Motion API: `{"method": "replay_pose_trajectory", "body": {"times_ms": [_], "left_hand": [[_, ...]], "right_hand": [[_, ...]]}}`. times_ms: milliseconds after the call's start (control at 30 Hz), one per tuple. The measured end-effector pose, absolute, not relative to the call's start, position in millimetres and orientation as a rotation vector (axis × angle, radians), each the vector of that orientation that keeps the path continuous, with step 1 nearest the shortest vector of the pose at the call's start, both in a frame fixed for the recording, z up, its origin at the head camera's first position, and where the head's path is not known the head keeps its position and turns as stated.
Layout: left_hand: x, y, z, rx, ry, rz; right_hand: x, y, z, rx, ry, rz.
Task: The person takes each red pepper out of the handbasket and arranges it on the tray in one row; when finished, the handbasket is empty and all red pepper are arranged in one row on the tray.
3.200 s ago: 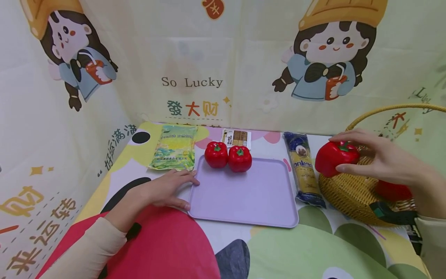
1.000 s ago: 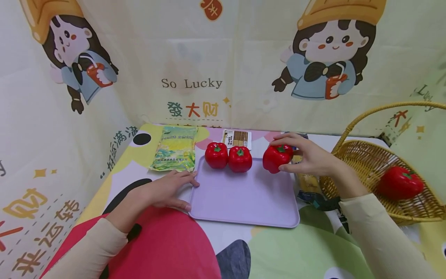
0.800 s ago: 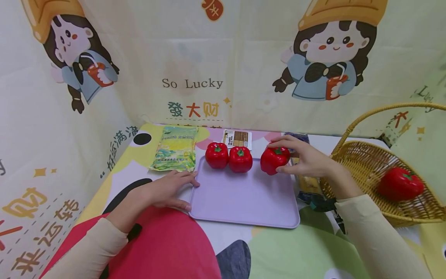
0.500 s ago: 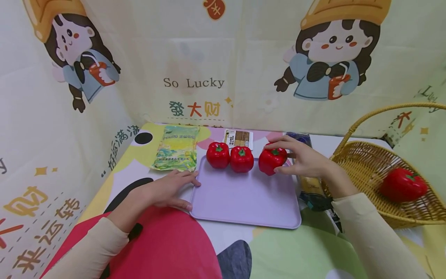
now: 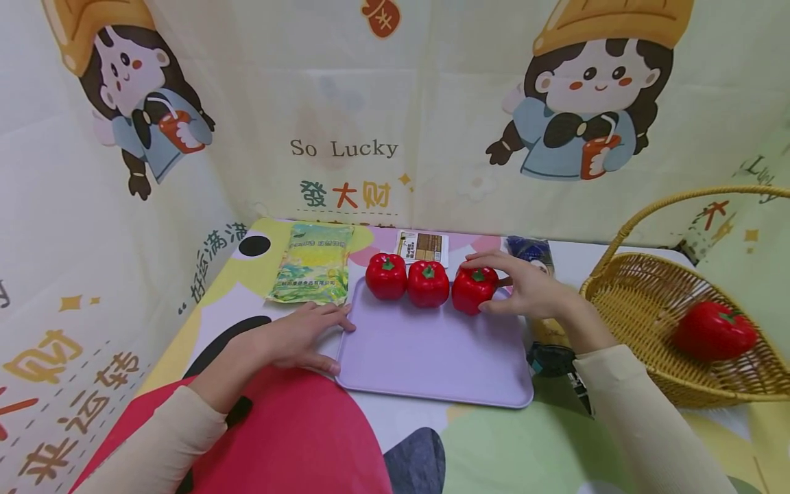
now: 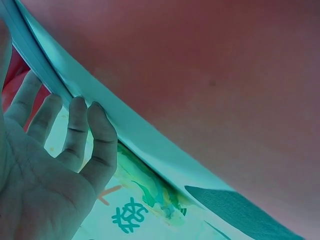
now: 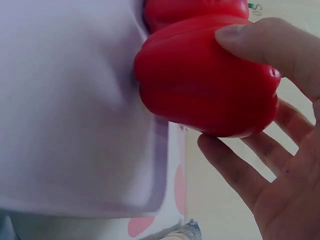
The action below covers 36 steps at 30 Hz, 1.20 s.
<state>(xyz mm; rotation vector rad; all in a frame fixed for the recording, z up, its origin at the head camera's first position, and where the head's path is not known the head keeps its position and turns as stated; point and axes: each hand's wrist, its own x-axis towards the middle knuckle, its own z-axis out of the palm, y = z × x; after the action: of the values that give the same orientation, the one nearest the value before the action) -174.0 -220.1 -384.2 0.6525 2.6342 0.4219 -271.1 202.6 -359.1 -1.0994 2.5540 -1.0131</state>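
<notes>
In the head view my right hand (image 5: 531, 288) grips a red bell pepper (image 5: 473, 291) at the back of the lilac tray (image 5: 432, 357). Thumb and fingers sit on opposite sides of that pepper (image 7: 205, 80) in the right wrist view. Two more bell peppers stand to its left in a row, the middle pepper (image 5: 428, 284) and the leftmost pepper (image 5: 386, 276). At the tray's left edge rests my left hand (image 5: 302, 339), fingers spread and holding nothing. Its slightly bent fingertips (image 6: 95, 112) meet the rim in the left wrist view.
A wicker basket (image 5: 623, 295) with a tall handle stands at the right, with another red bell pepper (image 5: 716, 331) inside. A yellow-green packet (image 5: 313, 264) lies behind my left hand. A small brown-and-white packet (image 5: 423, 248) is behind the peppers. My right arm partly covers a blue-and-yellow pasta bag (image 5: 546, 333).
My right hand has carried a bell pepper leftward from beside the basket onto the tray, close to the middle pepper. My left hand has stayed at the tray's edge.
</notes>
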Motion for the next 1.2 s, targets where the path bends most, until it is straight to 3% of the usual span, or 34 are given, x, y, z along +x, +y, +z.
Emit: {"method": "replay_pose_trajectory", "body": {"times_ms": [1200], "left_hand": [[-174.9, -221.2, -385.7, 0.656, 2.629, 0.448]], "right_hand": [[-272.1, 190.7, -361.7, -1.080, 2.493, -1.014]]}}
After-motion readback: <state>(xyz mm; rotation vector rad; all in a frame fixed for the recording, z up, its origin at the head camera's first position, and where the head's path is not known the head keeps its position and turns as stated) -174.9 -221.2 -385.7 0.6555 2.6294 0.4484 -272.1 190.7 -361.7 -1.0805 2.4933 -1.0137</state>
